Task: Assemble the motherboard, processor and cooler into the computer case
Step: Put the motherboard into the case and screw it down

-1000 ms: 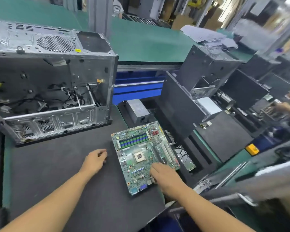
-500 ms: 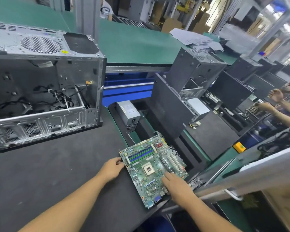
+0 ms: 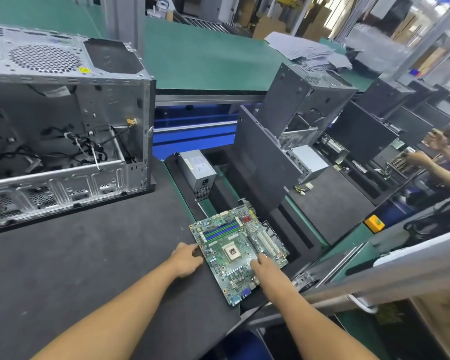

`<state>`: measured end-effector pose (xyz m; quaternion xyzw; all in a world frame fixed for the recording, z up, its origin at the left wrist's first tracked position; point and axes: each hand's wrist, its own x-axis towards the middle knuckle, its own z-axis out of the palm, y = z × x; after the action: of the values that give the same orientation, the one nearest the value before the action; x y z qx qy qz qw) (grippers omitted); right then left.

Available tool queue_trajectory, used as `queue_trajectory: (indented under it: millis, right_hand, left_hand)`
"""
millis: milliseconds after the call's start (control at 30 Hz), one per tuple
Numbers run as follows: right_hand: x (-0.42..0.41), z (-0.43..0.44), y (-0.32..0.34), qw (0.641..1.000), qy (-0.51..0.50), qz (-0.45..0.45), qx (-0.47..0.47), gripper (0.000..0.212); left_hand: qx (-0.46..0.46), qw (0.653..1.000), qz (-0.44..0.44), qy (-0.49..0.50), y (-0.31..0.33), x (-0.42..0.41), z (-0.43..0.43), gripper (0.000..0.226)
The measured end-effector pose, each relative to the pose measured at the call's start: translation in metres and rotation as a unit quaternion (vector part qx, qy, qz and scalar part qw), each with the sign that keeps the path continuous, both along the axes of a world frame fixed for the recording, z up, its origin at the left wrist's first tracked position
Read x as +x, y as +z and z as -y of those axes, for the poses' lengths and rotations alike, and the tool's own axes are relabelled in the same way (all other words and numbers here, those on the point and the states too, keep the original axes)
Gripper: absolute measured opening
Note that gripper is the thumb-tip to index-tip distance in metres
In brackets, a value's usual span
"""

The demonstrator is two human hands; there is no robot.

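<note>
My left hand (image 3: 186,259) has come to the motherboard (image 3: 240,252) — pinching its edge | right hand (image 3: 266,266) flat on top, steadying for the lift | case (image 3: 63,141) beyond my left hand

Green motherboard (image 3: 238,252) flat on mat — case (image 3: 63,131) open.

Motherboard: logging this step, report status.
Left hand grips motherboard left edge. Right hand on top, grip unclear. Computer case open, up left; nothing seen between.
</note>
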<state>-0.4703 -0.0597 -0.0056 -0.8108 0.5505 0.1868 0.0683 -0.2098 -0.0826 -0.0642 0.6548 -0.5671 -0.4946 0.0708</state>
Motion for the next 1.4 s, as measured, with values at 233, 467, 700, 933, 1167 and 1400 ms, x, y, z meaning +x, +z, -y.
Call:
queue_trajectory:
  millis: [233,467,700,933,1167,1400]
  right_hand:
    - [0.005,0.003,-0.007,0.999,-0.024,-0.035,0.026,0.048]
    - [0.052,0.018,0.009,0.995,0.083,0.008,0.049,0.042]
    - [0.225,0.054,0.045,0.841,-0.164,0.511,0.062,0.02]
    - [0.328,0.145,0.102,0.755,-0.225,0.612,0.067,0.069]
    - [0.356,0.179,0.09,0.773,-0.237,0.587,0.035,0.052]
    - [0.345,0.18,0.102,0.802,-0.163,0.57,-0.071,0.016]
  left_hand:
    - [-0.036,0.995,-0.035,0.087,0.002,0.037,-0.012,0.043]
    - [-0.105,0.955,-0.064,0.27,0.01,0.113,-0.042,0.017]
    - [-0.374,0.656,0.001,0.655,0.074,0.238,-0.092,0.017]
    - [-0.356,0.735,0.01,0.578,0.133,0.355,-0.099,0.082]
    - [-0.272,0.792,0.016,0.547,0.128,0.363,-0.056,0.037]
    - [-0.295,0.777,0.144,0.537,0.145,0.351,-0.057,0.019]
